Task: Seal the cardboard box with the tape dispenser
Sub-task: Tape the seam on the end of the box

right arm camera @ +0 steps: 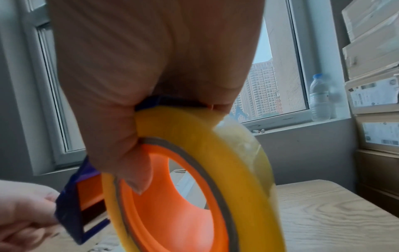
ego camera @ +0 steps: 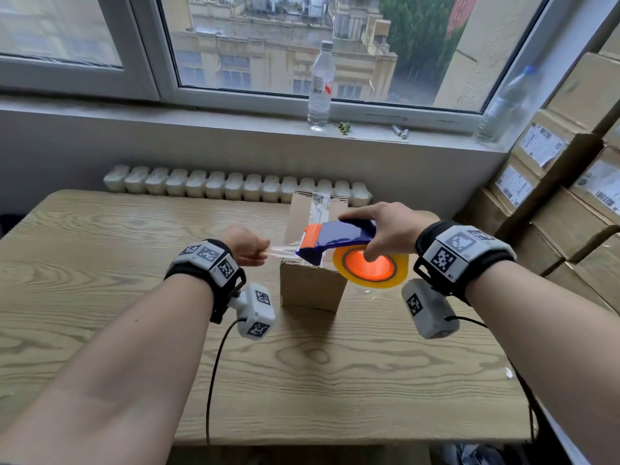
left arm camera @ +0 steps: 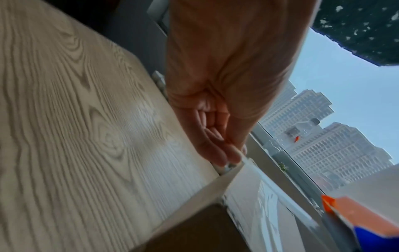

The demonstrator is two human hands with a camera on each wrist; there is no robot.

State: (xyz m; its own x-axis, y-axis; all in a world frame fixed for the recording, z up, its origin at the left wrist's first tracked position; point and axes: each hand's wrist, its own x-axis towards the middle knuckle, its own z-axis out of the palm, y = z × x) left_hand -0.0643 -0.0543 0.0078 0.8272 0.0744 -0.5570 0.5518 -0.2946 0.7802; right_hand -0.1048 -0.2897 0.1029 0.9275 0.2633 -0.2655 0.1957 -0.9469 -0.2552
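Observation:
A small cardboard box (ego camera: 310,286) stands upright in the middle of the wooden table (ego camera: 100,297), with clear tape running along its top seam. My right hand (ego camera: 379,229) grips the blue and orange tape dispenser (ego camera: 335,239) just above the box's near top edge; its yellow tape roll (ego camera: 372,266) hangs toward me. In the right wrist view the fingers (right arm camera: 134,162) curl round the roll (right arm camera: 194,179) and frame. My left hand (ego camera: 248,245) pinches the free end of the clear tape (ego camera: 285,248), pulled out leftward from the dispenser's mouth. The left wrist view shows the fingertips (left arm camera: 228,156) holding the strip (left arm camera: 259,187).
Stacked cardboard boxes (ego camera: 570,182) with labels fill the right side beside the table. A water bottle (ego camera: 320,85) stands on the window sill, another bottle (ego camera: 506,105) at the sill's right end. A radiator (ego camera: 235,187) runs behind the table. Camera cables hang off the table's front edge.

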